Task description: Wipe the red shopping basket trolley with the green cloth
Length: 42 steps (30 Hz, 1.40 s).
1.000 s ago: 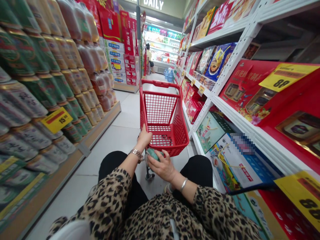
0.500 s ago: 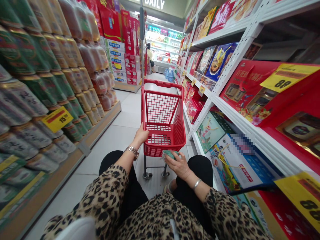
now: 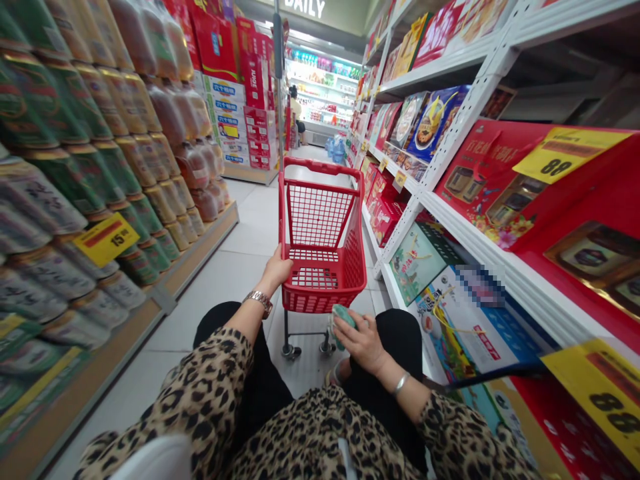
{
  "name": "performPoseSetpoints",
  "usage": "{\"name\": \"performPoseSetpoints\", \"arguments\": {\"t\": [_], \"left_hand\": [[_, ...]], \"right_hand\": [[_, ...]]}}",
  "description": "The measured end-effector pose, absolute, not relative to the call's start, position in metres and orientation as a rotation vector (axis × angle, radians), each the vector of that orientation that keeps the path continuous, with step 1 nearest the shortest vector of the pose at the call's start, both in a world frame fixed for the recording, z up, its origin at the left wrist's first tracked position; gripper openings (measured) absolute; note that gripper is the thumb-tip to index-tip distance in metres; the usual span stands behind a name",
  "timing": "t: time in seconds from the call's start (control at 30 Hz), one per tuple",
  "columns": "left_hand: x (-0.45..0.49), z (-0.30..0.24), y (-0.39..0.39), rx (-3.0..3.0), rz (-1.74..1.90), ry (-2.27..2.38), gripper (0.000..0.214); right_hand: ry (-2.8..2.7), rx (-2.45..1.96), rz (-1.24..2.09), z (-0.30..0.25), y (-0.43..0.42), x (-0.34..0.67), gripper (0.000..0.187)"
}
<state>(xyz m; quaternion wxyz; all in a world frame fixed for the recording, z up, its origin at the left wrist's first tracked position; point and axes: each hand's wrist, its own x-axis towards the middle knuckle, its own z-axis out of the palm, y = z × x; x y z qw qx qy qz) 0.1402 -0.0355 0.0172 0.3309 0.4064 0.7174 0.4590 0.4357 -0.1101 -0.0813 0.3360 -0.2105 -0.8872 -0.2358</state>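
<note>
In front of me stands a small red plastic shopping cart [image 3: 324,301] with grid walls and dark legs on casters. My left hand [image 3: 277,269] is closed around the rim at its left near corner. Close below the right near corner, my right hand [image 3: 364,341] has its fingers wrapped over a crumpled green cloth [image 3: 343,316] with a pale edge. The cloth is apart from the cart. Its lower part is hidden by my fingers.
Stacked drink cans [image 3: 90,180] line the low platform on the left. White shelves [image 3: 480,223] with boxed goods rise close on the right. Water jugs [image 3: 336,148] and a person [image 3: 296,110] are farther down the aisle. A metal pole [image 3: 278,80] stands behind the cart.
My right hand has drawn slightly down and right, bringing the cloth away from the cart's near wall. My left hand keeps its hold on the rim. The view has shifted slightly.
</note>
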Motion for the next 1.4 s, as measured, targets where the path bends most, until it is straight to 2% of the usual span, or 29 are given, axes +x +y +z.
{"name": "performPoseSetpoints", "arguments": {"t": [0.17,0.43,0.67,0.83,1.1,1.27,1.4], "left_hand": [[0.140,0.014,-0.034,1.052,1.202,1.885,0.078],[0.137,0.015,-0.039,1.042,1.211,1.875,0.076],[0.129,0.015,-0.042,1.023,1.229,1.858,0.076],[0.128,0.016,-0.043,1.020,1.249,1.835,0.076],[0.123,0.013,-0.041,1.013,1.280,1.789,0.077],[0.121,0.008,-0.042,1.019,1.300,1.760,0.079],[0.122,0.005,-0.045,1.024,1.310,1.742,0.082]], "right_hand": [[-2.409,-0.367,-0.474,-0.095,-0.112,0.377,0.020],[-2.648,-0.346,-0.509,-0.118,-0.089,0.320,0.028],[-2.755,-0.403,-0.524,-0.130,-0.090,0.354,0.033],[-2.657,-0.567,-0.583,-0.127,-0.088,0.408,0.027],[-2.391,-0.755,-0.617,-0.077,-0.106,0.466,0.023],[-2.201,-0.747,-0.561,-0.026,-0.133,0.442,0.026],[-2.108,-0.797,-0.494,-0.009,-0.132,0.405,0.029]]}}
